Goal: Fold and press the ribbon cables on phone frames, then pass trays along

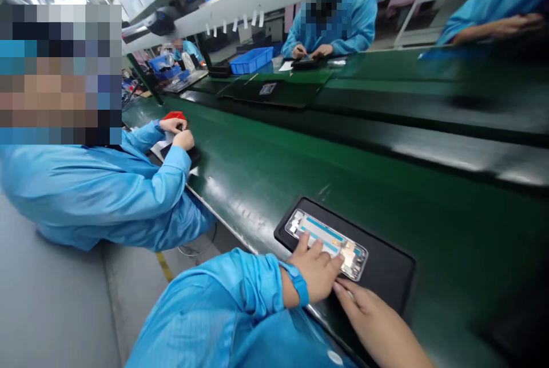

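A phone frame (pixel 326 242) with blue strips, a pale middle and small parts at its ends lies on a black mat (pixel 386 268) with a raised rim. My left hand (pixel 315 268) rests on its near side, fingers spread flat across the frame; a blue band circles the wrist. Close by, at the frame's near edge, my right hand (pixel 369 308) has its thumb and fingers pressed together. What they pinch, if anything, cannot be made out. The fingertips of both hands nearly meet there.
The mat sits on a long green workbench (pixel 257 168), near its front edge. To the left a co-worker in a blue smock (pixel 107 191) handles a dark item. Across the bench another person (pixel 330 31) works beside a blue tray (pixel 251 60). A red bin (pixel 174 115) stands at left.
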Motion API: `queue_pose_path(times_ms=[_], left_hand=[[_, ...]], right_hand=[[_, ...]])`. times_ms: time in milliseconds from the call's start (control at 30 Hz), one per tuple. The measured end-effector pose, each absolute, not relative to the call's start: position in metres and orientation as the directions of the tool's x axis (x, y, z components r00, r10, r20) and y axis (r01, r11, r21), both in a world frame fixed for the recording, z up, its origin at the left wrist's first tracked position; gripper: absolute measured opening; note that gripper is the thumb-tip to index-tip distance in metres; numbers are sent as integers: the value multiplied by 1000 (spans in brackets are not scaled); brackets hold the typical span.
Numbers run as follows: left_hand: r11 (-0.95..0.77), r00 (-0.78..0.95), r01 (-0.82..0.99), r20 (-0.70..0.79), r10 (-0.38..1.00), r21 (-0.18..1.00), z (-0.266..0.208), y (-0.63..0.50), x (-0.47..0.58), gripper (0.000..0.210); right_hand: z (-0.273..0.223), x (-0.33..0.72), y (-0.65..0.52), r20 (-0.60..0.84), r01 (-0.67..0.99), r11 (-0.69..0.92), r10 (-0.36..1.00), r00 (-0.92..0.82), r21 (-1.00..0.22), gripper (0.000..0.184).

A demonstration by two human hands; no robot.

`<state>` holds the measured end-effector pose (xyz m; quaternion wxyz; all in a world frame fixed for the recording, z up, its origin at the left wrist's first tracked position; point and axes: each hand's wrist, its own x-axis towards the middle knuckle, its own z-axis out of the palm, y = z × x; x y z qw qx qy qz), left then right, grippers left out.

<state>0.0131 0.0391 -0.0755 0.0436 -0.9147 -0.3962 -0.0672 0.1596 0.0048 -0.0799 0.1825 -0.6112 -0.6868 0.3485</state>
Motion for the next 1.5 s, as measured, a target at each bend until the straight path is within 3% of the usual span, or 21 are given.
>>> queue_pose_path(times_ms=[333,533,767,1000,1133,1300,1500], left_hand=[[-749,738,662,195,646,-29,-75,41,17,36],[-759,749,650,202,632,-39,-73,38,17,34],[-789,782,608,240,575,-89,-72,41,14,31],[-778,743,626,339,577,-50,-72,30,12,29],[-767,722,641,309,619,40,-71,25,14,30],[-784,763,604,179,621,143,-63,33,8,20],[-776,691,593,358,627,215,-62,52,2,24]], right_hand=[[-89,167,2,-103,741,60,980,-172,-669,42],[-80,165,6,-240,735,-26,952,-187,-678,44],[-76,163,8,-275,754,-26,939,-207,-657,43],[-58,171,15,-485,684,-331,874,-38,-650,37],[-55,177,18,-512,589,-401,858,-27,-702,32],[-38,168,17,-655,352,-614,755,0,-707,21],[-19,158,30,-735,-159,-739,671,-94,-655,10]])
